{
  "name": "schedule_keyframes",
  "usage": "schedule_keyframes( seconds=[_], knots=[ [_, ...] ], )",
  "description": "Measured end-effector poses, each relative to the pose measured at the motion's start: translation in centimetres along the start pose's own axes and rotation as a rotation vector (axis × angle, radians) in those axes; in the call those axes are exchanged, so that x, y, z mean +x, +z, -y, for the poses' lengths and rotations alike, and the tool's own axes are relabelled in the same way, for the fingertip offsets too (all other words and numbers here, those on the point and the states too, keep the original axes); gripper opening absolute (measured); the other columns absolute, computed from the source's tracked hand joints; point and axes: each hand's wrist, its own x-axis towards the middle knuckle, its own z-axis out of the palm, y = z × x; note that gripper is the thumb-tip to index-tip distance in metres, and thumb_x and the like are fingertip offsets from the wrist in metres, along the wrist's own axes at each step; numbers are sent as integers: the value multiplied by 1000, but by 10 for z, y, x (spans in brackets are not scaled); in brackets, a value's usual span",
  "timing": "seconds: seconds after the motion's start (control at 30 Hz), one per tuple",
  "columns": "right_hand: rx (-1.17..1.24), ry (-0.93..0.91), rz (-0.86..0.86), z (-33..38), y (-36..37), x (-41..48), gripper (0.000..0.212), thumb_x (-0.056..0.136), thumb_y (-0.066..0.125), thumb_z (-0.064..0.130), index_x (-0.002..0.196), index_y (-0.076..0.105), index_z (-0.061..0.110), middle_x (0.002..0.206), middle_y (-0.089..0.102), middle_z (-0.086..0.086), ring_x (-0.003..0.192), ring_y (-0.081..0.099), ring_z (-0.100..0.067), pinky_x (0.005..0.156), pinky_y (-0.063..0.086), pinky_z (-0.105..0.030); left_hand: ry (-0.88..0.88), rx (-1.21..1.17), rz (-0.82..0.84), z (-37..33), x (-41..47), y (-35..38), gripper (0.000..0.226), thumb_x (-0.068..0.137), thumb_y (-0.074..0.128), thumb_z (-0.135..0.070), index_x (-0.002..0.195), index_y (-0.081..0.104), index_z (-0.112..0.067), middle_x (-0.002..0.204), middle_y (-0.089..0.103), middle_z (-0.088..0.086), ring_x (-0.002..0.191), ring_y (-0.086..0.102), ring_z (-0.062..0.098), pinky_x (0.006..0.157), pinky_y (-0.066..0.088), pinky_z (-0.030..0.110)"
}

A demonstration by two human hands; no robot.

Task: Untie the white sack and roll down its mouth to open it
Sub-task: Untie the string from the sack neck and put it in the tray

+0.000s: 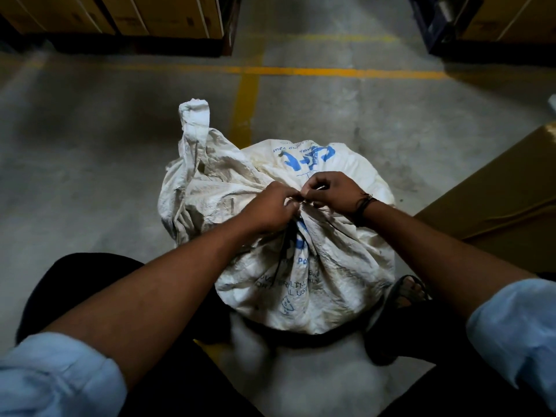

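Note:
A full white woven sack [319,284] with blue print stands on the concrete floor between my knees. Its mouth is gathered into a tight neck at the top centre, bound by a thin tie [301,201] that is mostly hidden by my fingers. My left hand [267,210] pinches the tie at the neck from the left. My right hand [334,192] pinches it from the right, fingertips almost touching the left ones. The sack's loose top flap [194,121] sticks up at the far left of the neck.
A brown cardboard sheet [496,200] lies to the right of the sack. My sandalled foot [406,291] rests by the sack's right base. Stacked cartons [135,13] stand on dark pallets at the far left and far right. Yellow lines [246,94] mark the floor beyond.

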Motion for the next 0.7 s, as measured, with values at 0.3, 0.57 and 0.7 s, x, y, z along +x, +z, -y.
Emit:
schedule_keyframes(
  seconds=[0.3, 0.57, 0.7],
  knots=[
    [-10, -96, 30, -2, 2, -5, 18, 87, 68, 2, 97, 72, 17, 87, 72, -2, 79, 64, -7, 75, 52, -26, -97, -24, -495, -34, 15, -8, 21, 90, 64, -44, 94, 78, -29, 94, 77, -11, 89, 68, 12, 81, 53, 34],
    [-34, -103, -272, 14, 2, -18, 31, 94, 59, 31, 84, 77, 9, 68, 73, -2, 68, 69, -15, 66, 53, -34, -272, -1047, -371, -60, 37, -17, 20, 104, 45, -7, 108, 65, -5, 79, 66, 1, 69, 66, 12, 58, 52, 24],
    [-243, -195, -402, 28, -6, -40, 23, 89, 67, 32, 79, 79, 15, 64, 73, 0, 59, 63, -3, 60, 47, -26, -375, -1693, -225, -73, 42, -33, 25, 101, 37, -3, 97, 61, -10, 74, 55, 3, 66, 59, 16, 73, 51, 30]
  ],
)
